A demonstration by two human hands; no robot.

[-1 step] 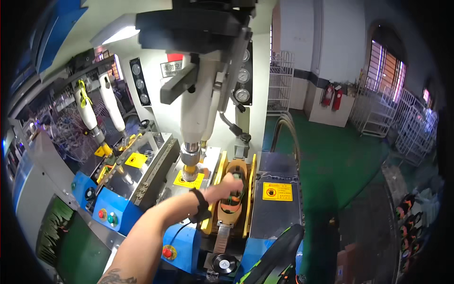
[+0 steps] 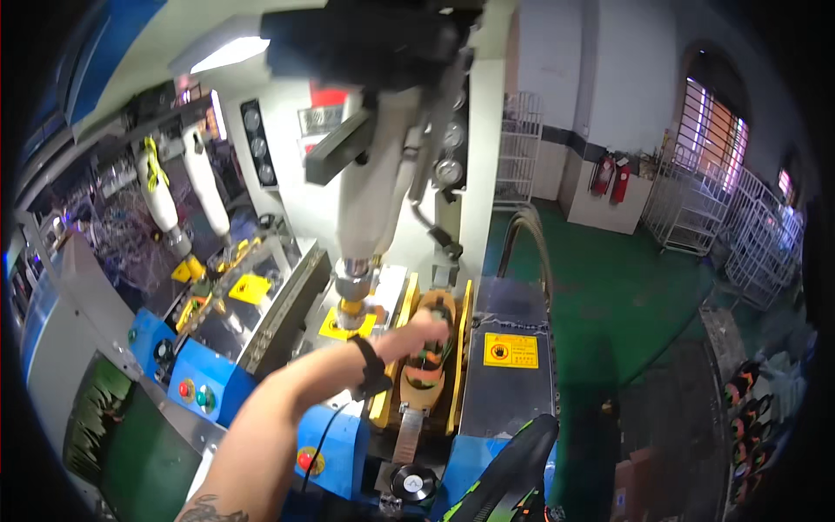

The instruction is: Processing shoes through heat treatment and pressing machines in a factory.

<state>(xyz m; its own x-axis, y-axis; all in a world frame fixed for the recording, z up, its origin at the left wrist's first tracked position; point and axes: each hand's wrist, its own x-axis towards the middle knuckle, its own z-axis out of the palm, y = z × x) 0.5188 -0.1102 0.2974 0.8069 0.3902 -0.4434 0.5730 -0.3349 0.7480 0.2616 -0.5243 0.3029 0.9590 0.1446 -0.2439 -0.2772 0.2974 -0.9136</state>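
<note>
My left hand [image 2: 428, 328] is closed on a dark shoe [image 2: 431, 355] with green and orange parts. That shoe lies in the tan cradle [image 2: 421, 396] of a pressing machine, between two yellow side plates [image 2: 459, 374]. My forearm reaches in from the lower left, a black band around its wrist. A second shoe [image 2: 509, 474], black with bright green stripes, juts up from the lower edge. What supports it is hidden, and my right hand does not show.
Over my forearm hangs a white press cylinder [image 2: 370, 204]. A red button [image 2: 307, 459] sits on the blue housing, left of the cradle. Beyond a dark machine cover [image 2: 509, 404] lies the green floor. Several shoes [image 2: 750, 418] line the right side; wire racks [image 2: 687, 204] stand farther back.
My left hand has shifted slightly away from me along the shoe, leaving more of the shoe's near part visible. The view has moved a little.
</note>
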